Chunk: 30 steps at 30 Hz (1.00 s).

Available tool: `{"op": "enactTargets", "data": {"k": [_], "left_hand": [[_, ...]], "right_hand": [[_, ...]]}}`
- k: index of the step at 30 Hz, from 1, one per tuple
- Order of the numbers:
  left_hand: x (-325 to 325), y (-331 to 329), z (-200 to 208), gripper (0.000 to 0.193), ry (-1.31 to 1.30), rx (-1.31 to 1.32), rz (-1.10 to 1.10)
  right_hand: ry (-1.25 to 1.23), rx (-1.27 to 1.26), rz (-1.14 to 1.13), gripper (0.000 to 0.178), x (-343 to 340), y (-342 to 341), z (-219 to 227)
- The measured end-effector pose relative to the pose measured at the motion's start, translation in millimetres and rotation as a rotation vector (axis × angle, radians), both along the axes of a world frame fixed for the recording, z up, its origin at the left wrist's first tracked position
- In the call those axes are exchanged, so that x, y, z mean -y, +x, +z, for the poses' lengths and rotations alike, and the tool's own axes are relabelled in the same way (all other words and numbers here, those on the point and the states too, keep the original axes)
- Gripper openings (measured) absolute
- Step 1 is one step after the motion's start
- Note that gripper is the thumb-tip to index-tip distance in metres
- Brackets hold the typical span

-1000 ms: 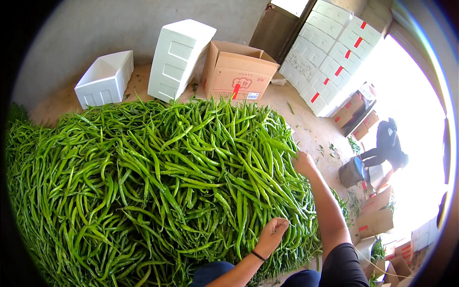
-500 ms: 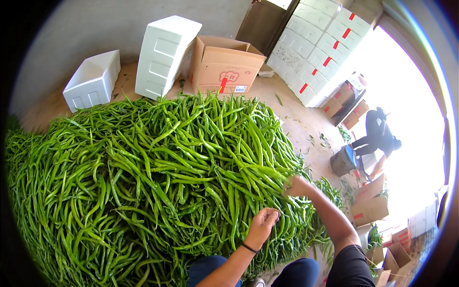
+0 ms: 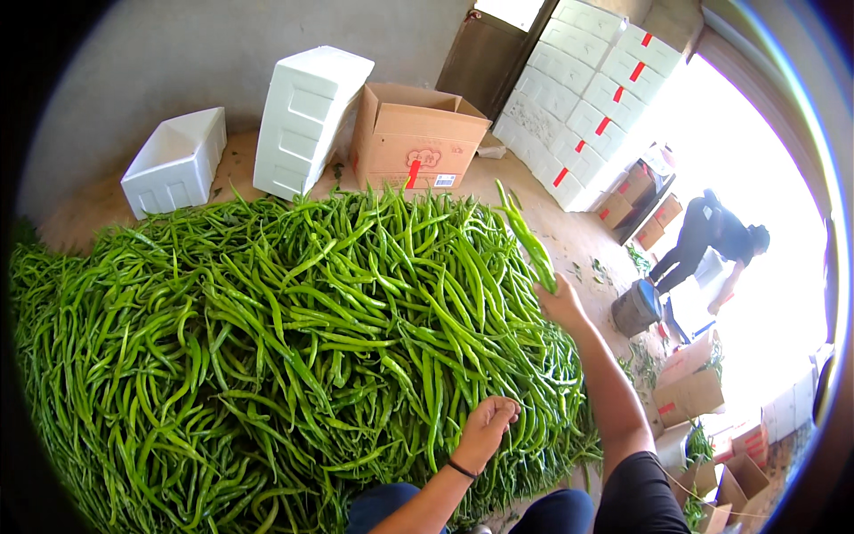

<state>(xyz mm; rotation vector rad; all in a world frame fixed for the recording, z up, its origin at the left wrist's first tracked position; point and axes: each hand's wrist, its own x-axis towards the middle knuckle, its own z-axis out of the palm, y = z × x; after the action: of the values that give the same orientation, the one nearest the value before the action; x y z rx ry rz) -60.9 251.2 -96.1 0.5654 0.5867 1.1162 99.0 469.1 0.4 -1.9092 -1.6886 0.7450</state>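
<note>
A broad heap of long green chili peppers [image 3: 294, 356] spreads in front of me. My right hand [image 3: 560, 303] is raised over the heap's right edge, its fingers closed round the lower ends of a few green chili peppers [image 3: 531, 238] that point up and away. Lower down, close above the near right part of the heap, my left hand [image 3: 490, 425] has its fingers curled in with the thumb against them. What it holds, if anything, is too small to make out. A dark band circles the left wrist.
Behind the heap stand a white foam box [image 3: 178, 169], a taller upended foam box [image 3: 298, 125] and an open cardboard carton [image 3: 418, 142]. White foam boxes [image 3: 569, 116] are stacked farther back. At right, a person [image 3: 707, 236] bends near a dark bucket [image 3: 637, 308]; cartons [image 3: 689, 392] lie nearer.
My right hand has lifted from the heap with green chili peppers upright in it. My left hand has hardly moved. The person at right has shifted, one arm reaching down.
</note>
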Motion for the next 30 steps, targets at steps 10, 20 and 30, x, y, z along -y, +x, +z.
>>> {"op": "enactTargets", "data": {"k": [10, 20, 30], "left_hand": [[-2, 8, -6, 0.020, -0.026, 0.016, -0.027], [-7, 8, -6, 0.021, -0.022, 0.009, -0.040], [-8, 10, -7, 0.021, -0.036, 0.042, -0.033]], "right_hand": [[-0.220, 0.587, 0.020, 0.060, -65, -45, -97], [-0.167, 0.686, 0.154, 0.055, -55, -53, -104], [-0.179, 0.589, 0.086, 0.036, -79, -17, -88]]}}
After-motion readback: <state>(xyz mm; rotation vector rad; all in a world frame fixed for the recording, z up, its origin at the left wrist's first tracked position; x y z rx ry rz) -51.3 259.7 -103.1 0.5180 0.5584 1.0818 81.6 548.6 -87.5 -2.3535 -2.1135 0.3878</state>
